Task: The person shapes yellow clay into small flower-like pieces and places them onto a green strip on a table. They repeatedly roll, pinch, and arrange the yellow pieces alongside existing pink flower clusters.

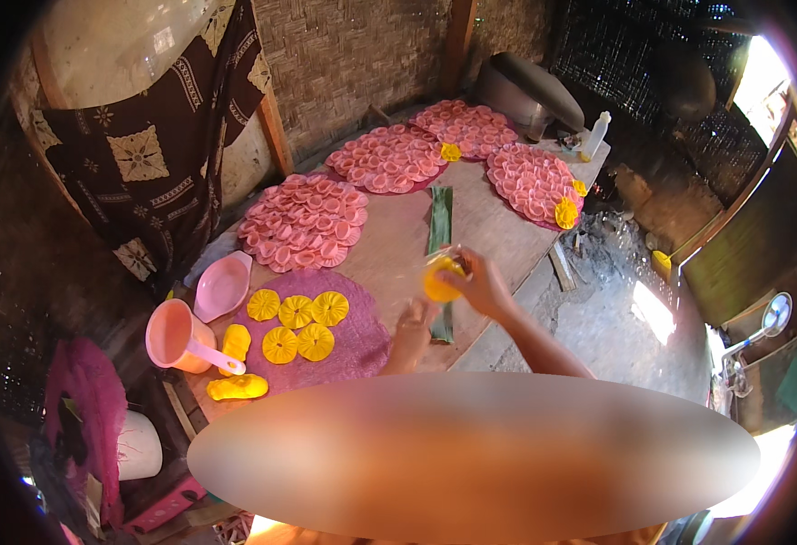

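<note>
My right hand (482, 286) is closed around a yellow disc-shaped piece (439, 278), held up above the wooden board (398, 238). Close by on the left, my left hand (410, 332) is low over the board, smeared by motion, so I cannot tell whether it holds anything. Beneath the hands runs a strip of green leaf (440, 218), partly hidden by them. Left of it, several flat yellow pleated rounds (296, 312) lie on a purple round mat (362, 341). Two smooth yellow dough lumps (237, 388) rest at that mat's left edge.
Several mats of pink cup-like pieces (303, 222) line the board's far side, a few yellow ones among them. A pink mug (176, 336) and pink basin (224, 284) stand left. Far right are a clear bottle (597, 134) and a large dark-lidded pot (516, 86).
</note>
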`<state>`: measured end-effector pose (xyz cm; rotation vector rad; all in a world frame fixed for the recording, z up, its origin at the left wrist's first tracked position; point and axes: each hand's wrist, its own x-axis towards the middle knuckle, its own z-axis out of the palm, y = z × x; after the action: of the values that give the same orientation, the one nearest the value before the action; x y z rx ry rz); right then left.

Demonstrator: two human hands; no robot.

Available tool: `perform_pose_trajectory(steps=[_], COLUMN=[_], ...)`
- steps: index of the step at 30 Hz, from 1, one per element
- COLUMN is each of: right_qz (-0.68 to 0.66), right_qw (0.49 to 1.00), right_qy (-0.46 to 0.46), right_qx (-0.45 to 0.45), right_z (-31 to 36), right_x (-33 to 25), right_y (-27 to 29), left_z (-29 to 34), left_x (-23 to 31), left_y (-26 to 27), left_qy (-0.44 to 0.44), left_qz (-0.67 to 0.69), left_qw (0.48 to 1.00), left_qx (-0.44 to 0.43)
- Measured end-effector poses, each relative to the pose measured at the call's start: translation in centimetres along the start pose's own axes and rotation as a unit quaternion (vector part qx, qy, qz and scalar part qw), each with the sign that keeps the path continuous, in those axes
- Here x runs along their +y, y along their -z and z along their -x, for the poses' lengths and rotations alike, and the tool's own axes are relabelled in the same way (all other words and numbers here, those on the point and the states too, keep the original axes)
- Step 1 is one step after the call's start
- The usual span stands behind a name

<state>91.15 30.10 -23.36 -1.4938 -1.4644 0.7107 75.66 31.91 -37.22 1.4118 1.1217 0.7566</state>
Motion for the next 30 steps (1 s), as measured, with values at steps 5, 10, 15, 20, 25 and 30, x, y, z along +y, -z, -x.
perform_pose_trajectory(steps=[5, 10, 15, 20, 25, 30], right_qz=[0.171, 0.421, 0.464, 0.444, 0.426, 0.451], right_qw=[0.972, 0.897, 0.875, 0.890, 0.899, 0.888], right_qy=[-0.126, 0.063, 0.011, 0.012, -0.008, -0.016], right_qx=[-0.103, -0.119, -0.136, -0.107, -0.101, -0.087], right_z=[-4.0, -2.5, -1.4, -3.0, -7.5, -11.3], right_x=[8.8, 11.9, 10.8, 12.0, 13.8, 14.6], right_y=[-2.0, -3.3, -2.6, -2.2, -1.4, -0.9], left_z=[6.0, 5.9, 5.4, 5.2, 5.3, 5.5], left_x=[2.0, 0.7, -0.3, -0.1, 0.1, 0.6], left_y=[0.3, -0.1, -0.3, -0.3, 0.1, 0.5], left_qy=[-0.288, -0.303, -0.320, -0.306, -0.313, -0.332], left_qz=[-0.319, -0.407, -0.428, -0.432, -0.431, -0.406], left_qw=[0.898, 0.856, 0.838, 0.839, 0.836, 0.843], left_qx=[-0.097, -0.104, -0.108, -0.125, -0.132, -0.119])
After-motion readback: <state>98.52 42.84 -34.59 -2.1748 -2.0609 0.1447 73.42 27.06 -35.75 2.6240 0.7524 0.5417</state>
